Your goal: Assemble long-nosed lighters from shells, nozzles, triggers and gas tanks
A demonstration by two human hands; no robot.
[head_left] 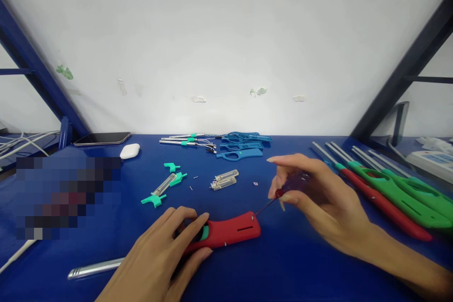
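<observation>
Wall (pixel 219 47), white with peeled patches, stands behind the glossy blue tabletop (pixel 116 236). Near the tabletop's front edge, about midway across, the left hand (pixel 163 250) grips a long red plastic lighter (pixel 231 232), gently curved, with a dark slot, turquoise trigger and silver metal barrel pointing left. Pinched in the right hand (pixel 325 203), a dark translucent purple screwdriver (pixel 295 185) reaches the small silver screw (pixel 252 218) at the red body's right end.
</observation>
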